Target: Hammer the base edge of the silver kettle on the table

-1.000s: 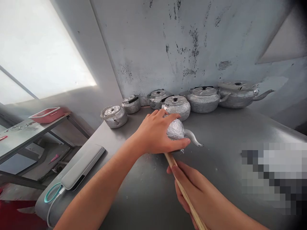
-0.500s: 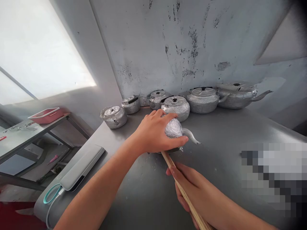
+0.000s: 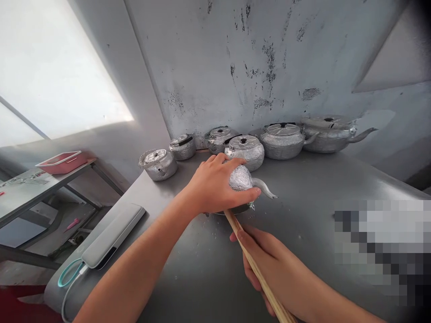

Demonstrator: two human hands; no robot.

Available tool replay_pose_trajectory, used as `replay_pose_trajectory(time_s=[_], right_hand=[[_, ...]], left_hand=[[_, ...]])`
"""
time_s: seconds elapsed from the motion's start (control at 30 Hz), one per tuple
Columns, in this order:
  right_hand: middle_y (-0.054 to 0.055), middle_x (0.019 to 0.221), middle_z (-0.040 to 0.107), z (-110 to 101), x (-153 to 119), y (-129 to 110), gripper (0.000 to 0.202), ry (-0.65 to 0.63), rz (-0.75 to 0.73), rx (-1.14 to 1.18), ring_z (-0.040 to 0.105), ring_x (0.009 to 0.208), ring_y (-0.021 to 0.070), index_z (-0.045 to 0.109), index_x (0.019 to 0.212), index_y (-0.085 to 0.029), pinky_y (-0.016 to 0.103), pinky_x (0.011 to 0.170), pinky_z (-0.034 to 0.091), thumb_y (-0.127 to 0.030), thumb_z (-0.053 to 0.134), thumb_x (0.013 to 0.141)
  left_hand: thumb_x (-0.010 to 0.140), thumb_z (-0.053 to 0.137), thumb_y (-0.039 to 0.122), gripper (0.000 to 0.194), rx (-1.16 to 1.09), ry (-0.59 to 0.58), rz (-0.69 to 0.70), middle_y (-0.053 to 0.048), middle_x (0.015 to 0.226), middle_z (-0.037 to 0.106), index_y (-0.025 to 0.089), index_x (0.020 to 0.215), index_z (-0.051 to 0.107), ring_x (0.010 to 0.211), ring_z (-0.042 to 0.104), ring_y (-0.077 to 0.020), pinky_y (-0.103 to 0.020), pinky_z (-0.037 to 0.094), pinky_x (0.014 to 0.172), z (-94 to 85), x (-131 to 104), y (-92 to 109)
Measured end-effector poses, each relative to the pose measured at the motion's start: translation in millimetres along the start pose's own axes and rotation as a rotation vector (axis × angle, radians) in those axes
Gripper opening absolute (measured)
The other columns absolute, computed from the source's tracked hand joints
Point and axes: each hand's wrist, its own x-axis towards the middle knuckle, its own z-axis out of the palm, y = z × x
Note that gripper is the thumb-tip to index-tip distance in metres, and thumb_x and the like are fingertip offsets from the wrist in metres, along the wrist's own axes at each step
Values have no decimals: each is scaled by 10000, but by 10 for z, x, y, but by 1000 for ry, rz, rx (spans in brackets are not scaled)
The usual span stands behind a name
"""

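Kettle [image 3: 240,177] looks tipped near the middle of my remote feed, spout [image 3: 264,187] poking toward four o'clock, left hand [image 3: 215,185] spread wide and gripping it, right hand [image 3: 267,255] wrapped around a wooden stick [image 3: 258,273] down at five o'clock. That stick runs up to the kettle's dark near edge, tip hidden, so I'd guess this one's mid-job, not finished. Six other kettles [image 3: 282,142] stand from ten to two o'clock, but done or waiting, can't tell from here.
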Motion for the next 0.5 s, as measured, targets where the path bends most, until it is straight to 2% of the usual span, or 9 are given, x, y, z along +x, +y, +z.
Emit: replay_pose_trajectory(time_s=[0.1, 0.2, 0.33, 0.5], right_hand=[[-98, 541, 473, 2, 9, 16, 395, -1, -53, 47, 399, 391, 101, 502, 1161, -231, 194, 338, 455, -544, 282, 1064], [-93, 539, 492, -30, -3, 4, 389, -38, -3, -17, 397, 365, 98, 513, 1159, -240, 192, 327, 419, -545, 294, 1059], [-86, 573, 473, -110, -52, -23, 369, 26, -58, -59, 422, 416, 113, 499, 1085, -257, 197, 348, 430, -568, 302, 1055], [-72, 582, 461, -209, -82, -20, 449, 63, -98, -234, 413, 455, 116, 484, 939, -257, 213, 367, 422, -665, 317, 1023]], left_hand=[[862, 588, 704, 725, 7, 10, -21, -110, 1213, 596, 266, 1438, 572, 1166, 555, -341, -482, 442, 1010, 9, 7, 0], [868, 572, 716, 730, 0, 12, -50, -114, 1213, 599, 273, 1447, 565, 1178, 557, -349, -487, 451, 999, 15, 14, 5], [848, 549, 789, 780, -54, 25, -123, -123, 1318, 584, 287, 1445, 573, 1277, 525, -368, -499, 430, 1048, -1, 27, -24], [815, 531, 862, 803, -291, 23, -262, -89, 1397, 612, 300, 1381, 625, 1320, 536, -378, -467, 419, 1085, -73, 92, -268]])
